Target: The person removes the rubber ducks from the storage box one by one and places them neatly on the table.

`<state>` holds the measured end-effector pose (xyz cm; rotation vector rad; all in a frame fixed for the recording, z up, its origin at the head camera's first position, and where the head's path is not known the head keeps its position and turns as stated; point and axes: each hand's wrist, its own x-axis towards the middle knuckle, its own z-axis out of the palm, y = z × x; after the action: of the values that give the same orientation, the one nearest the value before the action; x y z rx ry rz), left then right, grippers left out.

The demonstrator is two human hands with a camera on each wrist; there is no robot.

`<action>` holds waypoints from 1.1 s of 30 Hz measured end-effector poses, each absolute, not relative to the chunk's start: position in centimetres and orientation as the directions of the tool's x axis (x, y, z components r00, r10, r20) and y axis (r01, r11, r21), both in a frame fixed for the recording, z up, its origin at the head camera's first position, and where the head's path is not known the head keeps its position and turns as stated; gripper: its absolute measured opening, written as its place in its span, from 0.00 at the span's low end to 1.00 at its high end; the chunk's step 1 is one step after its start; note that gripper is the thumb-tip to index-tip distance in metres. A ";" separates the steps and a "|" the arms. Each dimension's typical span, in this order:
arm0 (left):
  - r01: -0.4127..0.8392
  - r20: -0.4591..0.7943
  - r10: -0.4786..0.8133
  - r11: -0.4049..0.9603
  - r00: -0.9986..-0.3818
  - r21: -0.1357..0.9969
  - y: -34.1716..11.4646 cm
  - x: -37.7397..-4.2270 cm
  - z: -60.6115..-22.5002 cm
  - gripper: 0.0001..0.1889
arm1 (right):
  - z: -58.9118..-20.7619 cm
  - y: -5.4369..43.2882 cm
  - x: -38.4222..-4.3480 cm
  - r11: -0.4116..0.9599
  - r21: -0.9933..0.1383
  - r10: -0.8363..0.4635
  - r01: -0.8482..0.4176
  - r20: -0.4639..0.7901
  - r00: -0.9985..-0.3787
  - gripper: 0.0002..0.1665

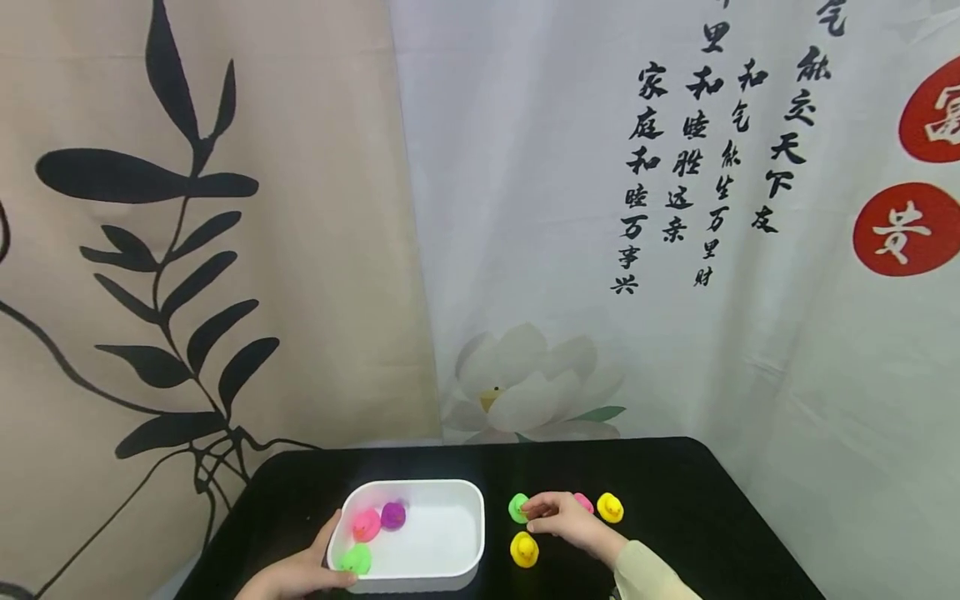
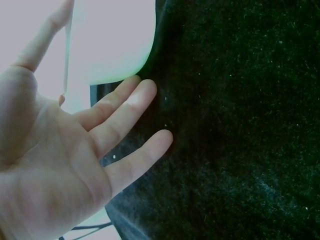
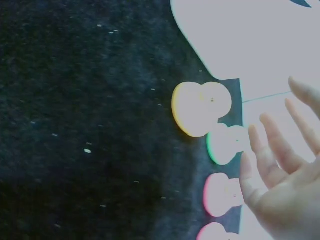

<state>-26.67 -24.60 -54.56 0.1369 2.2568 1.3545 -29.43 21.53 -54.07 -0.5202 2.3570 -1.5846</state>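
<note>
Over the black desk, my right grip is loose and holds nothing, fingertips by the green duck; my left grip rests straight fingers against the white box. Yellow ducks and a pink duck sit near my right.

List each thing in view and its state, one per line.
White tub: upright, uncovered
Left hand: touching tub
Right hand: holding nothing
Purple toy: inside tub
Inner pink toy: inside tub
Inner green toy: inside tub
Outer green toy: on table
Outer pink toy: on table, partly hidden
Front yellow toy: on table, upright
Back yellow toy: on table
</note>
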 end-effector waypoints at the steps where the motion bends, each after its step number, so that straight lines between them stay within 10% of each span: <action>1: -0.155 -0.359 0.338 0.503 -0.870 0.850 -24.6 -26.7 -54.5 0.56 | -53.8 21.4 -29.4 0.346 -0.926 -0.428 -0.152 -0.011 -0.904 0.17; 33: -0.205 -0.367 0.275 0.478 -0.889 0.854 -24.1 -26.3 -54.2 0.55 | -49.9 8.7 -33.3 0.319 -0.940 -0.525 -0.122 -0.068 -0.848 0.13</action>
<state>-26.26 -24.06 -54.19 0.0582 2.2696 1.4007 -33.34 8.70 -49.89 -0.5763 2.2292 -1.5414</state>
